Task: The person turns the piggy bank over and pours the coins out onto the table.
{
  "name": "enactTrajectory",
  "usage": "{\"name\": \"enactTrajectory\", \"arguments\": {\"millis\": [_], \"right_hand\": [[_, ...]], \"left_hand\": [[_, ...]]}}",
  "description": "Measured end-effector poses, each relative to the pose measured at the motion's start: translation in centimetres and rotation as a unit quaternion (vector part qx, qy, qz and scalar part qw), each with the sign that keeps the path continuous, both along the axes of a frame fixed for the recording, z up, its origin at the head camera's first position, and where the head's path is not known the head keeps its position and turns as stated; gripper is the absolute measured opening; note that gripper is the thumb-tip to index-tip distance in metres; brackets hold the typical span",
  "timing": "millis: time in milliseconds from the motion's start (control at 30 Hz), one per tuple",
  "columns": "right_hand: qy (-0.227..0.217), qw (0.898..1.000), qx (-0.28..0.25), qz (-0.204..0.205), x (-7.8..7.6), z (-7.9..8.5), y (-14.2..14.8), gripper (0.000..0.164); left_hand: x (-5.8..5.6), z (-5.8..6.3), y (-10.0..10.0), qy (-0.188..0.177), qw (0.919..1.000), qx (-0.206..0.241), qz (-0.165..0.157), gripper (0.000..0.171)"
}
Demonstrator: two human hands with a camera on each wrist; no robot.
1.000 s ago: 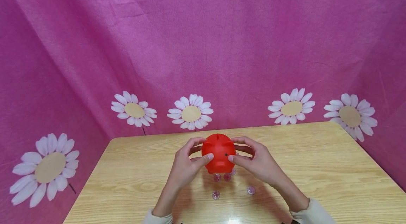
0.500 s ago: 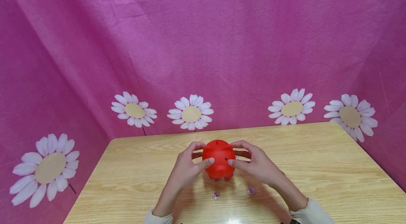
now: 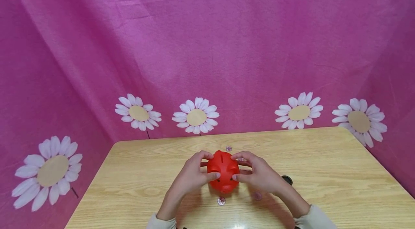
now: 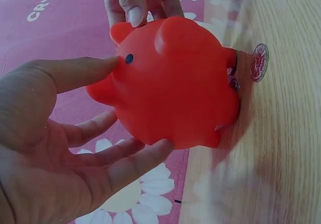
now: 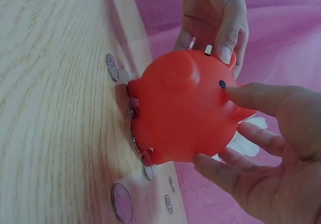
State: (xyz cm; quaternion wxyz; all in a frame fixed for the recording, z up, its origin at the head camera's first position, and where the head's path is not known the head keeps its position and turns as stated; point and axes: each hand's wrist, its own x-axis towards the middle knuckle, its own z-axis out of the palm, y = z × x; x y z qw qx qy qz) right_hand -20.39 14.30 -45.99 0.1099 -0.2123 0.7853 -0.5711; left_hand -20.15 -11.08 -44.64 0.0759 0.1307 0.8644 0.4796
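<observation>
Both hands hold a red piggy bank (image 3: 223, 172) from its two sides, its snout toward me and the coin slot on top. In the head view my left hand (image 3: 191, 176) grips the left side, with the thumb beside an eye. My right hand (image 3: 263, 175) grips the right side the same way. The wrist views show the piggy bank's feet close to the wooden table; I cannot tell whether they touch it. Clear, pinkish round discs like coins lie around it, one just in front (image 3: 221, 201) and others partly under its feet.
A disc (image 3: 228, 148) lies behind the piggy bank, and another disc (image 3: 257, 196) sits in the right hand's shadow. A black round piece (image 3: 287, 180) lies beside the right forearm. Beyond the wooden table (image 3: 146, 171) hangs a pink cloth (image 3: 227, 59) with daisies.
The piggy bank has come down toward the table in both hands, its snout lower and slot more visible. Discs below it are now hidden; one behind it and the black piece have come into view.
</observation>
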Motion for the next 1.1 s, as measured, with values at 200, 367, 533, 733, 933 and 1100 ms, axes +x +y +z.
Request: {"name": "enactTrajectory", "arguments": {"millis": [200, 367, 533, 733, 933, 1100], "right_hand": [[0.015, 1.000, 0.022, -0.008, -0.1, 0.1, 0.1, 0.048], [0.041, 0.998, 0.046, -0.023, 0.0, 0.5, 0.4, 0.047], [0.057, 0.996, 0.056, -0.041, 0.1, 1.0, 0.7, 0.047], [0.089, 0.992, 0.066, -0.057, 0.0, 1.6, 1.2, 0.043], [0.122, 0.987, 0.082, -0.067, 0.0, 2.1, 1.8, 0.041], [0.155, 0.975, 0.122, -0.103, 0.1, 2.3, 2.4, 0.041]], "left_hand": [[-0.2, 0.1, 0.1, 0.008, 0.9997, -0.023, 0.001, 0.052], [-0.2, 0.3, 0.1, 0.018, 0.9993, -0.031, 0.000, 0.055], [-0.1, 0.6, 0.0, 0.022, 0.9992, -0.032, 0.003, 0.060], [-0.2, 1.0, -0.3, 0.040, 0.9986, -0.032, 0.010, 0.059], [-0.1, 1.3, -0.5, 0.054, 0.9970, -0.048, 0.028, 0.059], [0.2, 1.1, -0.7, 0.094, 0.9912, -0.079, 0.050, 0.058]]}}
